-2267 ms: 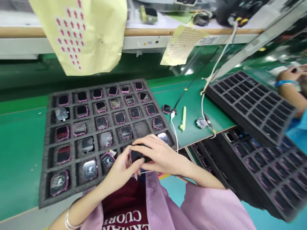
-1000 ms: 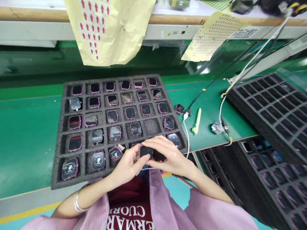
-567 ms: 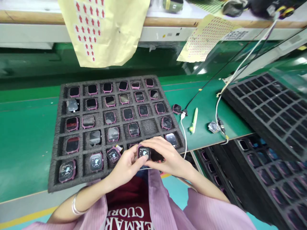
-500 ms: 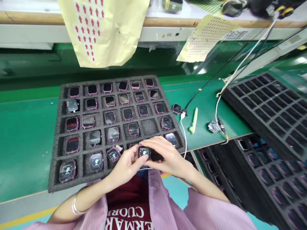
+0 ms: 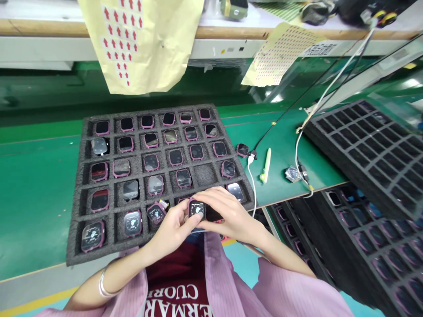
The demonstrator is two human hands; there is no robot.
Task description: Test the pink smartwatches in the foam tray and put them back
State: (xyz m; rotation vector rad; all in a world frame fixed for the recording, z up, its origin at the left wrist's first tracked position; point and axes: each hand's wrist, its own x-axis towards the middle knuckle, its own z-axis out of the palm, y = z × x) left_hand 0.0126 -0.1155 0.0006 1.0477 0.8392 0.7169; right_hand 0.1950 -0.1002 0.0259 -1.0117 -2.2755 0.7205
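Between my two hands is a smartwatch body [image 5: 197,208] with a purple case and a lit watch face. My left hand [image 5: 178,222] grips its left side, thumb tip on the lower screen. My right hand [image 5: 229,215] closes around its right side, fingers along the upper edge and thumb beneath. Under and behind the hands lies a dark foam tray [image 5: 77,204] with purple watch bodies in its pockets. Just left of my left hand a tilted watch [image 5: 156,213] shows a lit face, with another lit watch [image 5: 132,223] beside it.
On the green bench [image 5: 39,185], right of the tray, lie a loose watch [image 5: 242,150], a cable connector [image 5: 252,156], a light-green pen [image 5: 266,166] and a plastic-wrapped piece [image 5: 292,174]. Stacked foam trays [image 5: 360,158] stand at the right. Yellow sticker sheets [image 5: 148,48] hang from the shelf.
The view has shifted very slightly. Both hands keep hold of the same watch, and nothing else has visibly moved.
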